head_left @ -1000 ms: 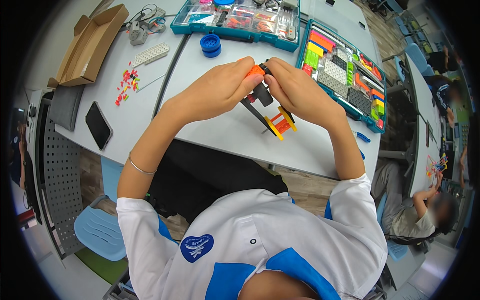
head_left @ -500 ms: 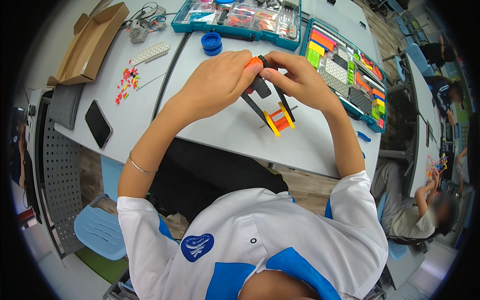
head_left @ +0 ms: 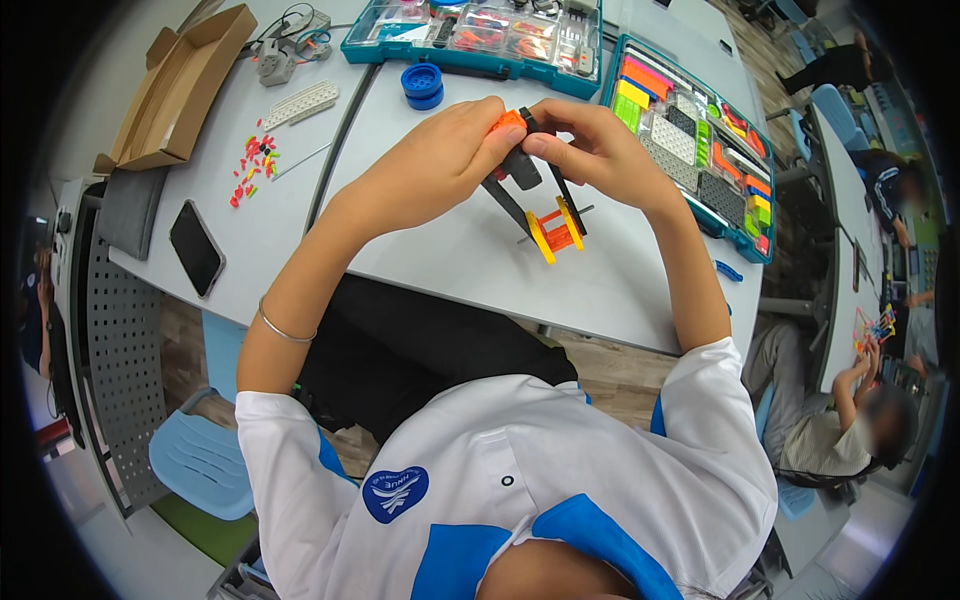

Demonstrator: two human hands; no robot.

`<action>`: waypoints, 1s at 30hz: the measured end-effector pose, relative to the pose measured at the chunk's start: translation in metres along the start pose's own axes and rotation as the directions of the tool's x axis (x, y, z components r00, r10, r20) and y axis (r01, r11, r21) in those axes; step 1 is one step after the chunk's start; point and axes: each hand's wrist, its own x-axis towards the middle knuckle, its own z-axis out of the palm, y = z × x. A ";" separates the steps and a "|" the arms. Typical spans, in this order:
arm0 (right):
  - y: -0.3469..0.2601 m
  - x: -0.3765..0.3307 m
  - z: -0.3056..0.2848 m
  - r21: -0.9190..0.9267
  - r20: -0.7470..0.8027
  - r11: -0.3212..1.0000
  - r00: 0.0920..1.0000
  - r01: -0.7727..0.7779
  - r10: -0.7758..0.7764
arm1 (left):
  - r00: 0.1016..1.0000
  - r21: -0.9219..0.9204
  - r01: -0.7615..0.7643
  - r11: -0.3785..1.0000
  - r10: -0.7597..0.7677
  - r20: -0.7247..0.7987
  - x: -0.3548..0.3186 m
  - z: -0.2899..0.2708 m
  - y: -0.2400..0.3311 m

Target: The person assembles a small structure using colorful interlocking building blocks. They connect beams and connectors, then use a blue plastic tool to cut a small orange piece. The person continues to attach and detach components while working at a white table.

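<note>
Between both hands I hold an assembly of plastic building pieces (head_left: pixel 520 170) over the table. It has an orange part at its top, a dark block below that and two long black beams. At their lower end sit two yellow pieces joined by orange ones (head_left: pixel 556 236), with a thin grey axle through them. My left hand (head_left: pixel 440 155) is closed around the orange end, thumb on it. My right hand (head_left: pixel 600 155) pinches the black part beside it, with thumb and index finger close together. The fingers partly hide the upper joint.
Blue wheels (head_left: pixel 422 87) stand beyond my left hand. Two teal parts cases, one at the back (head_left: pixel 480 60) and one at the right (head_left: pixel 690 140), hold sorted pieces. At the left lie small coloured pegs (head_left: pixel 257 165), a phone (head_left: pixel 197 248), a white perforated piece (head_left: pixel 301 105) and a cardboard box (head_left: pixel 180 90).
The yellow-and-orange end of the assembly has shifted slightly up and left. My right hand has moved a little; both hands keep their hold.
</note>
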 end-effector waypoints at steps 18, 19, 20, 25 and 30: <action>-0.004 0.000 0.002 -0.017 0.002 0.999 0.999 -0.049 0.049 | 0.991 0.226 -0.131 0.965 0.135 -0.004 -0.004 -0.003 -0.008; -0.002 -0.001 0.000 -0.028 -0.008 0.998 0.999 -0.053 0.053 | 0.989 0.250 -0.138 0.958 0.145 -0.010 -0.005 -0.003 -0.008; 0.000 -0.001 -0.001 -0.039 -0.018 0.998 0.998 -0.058 0.057 | 0.991 0.237 -0.123 0.964 0.133 -0.028 -0.006 -0.004 -0.006; 0.008 0.000 -0.004 0.016 0.026 0.993 0.992 -0.121 0.120 | 0.945 0.115 -0.174 0.978 0.199 -0.259 -0.003 -0.006 -0.012; 0.015 0.001 -0.011 0.011 0.017 0.989 0.988 -0.151 0.150 | 0.949 0.190 0.167 0.968 -0.106 -0.297 0.005 -0.017 -0.043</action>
